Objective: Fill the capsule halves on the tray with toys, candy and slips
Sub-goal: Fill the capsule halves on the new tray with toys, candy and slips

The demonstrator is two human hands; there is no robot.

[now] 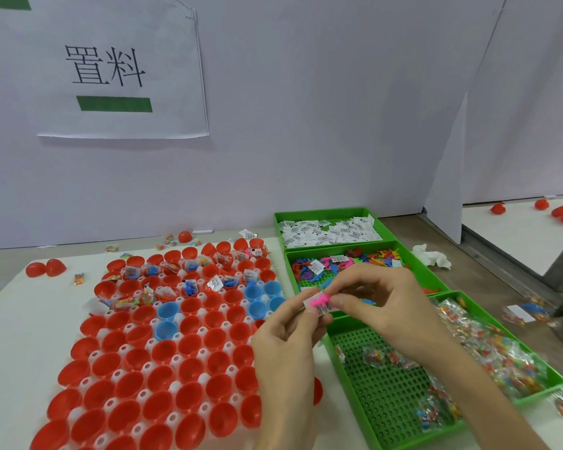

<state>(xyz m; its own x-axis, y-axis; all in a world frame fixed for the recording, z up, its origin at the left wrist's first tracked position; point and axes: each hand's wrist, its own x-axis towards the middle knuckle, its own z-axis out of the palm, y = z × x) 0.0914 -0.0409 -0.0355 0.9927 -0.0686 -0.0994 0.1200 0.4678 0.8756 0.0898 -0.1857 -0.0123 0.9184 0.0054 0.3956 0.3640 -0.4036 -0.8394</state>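
Observation:
A white tray (106, 333) holds many red capsule halves (163, 383) and a few blue capsule halves (167, 310). The far rows hold toys, candy and slips; the nearer halves look hollow. My left hand (283, 349) and my right hand (377, 303) meet just right of the tray, over the green bins. Together they pinch a pink toy (320, 299) and a white printed slip (319, 308).
Three green bins stand at the right: slips (329, 230) at the back, small coloured toys (348, 259) in the middle, wrapped candy (488, 349) nearest. Loose red halves (45, 267) and candy packets lie around the tray. A crumpled tissue (431, 256) lies right of the bins.

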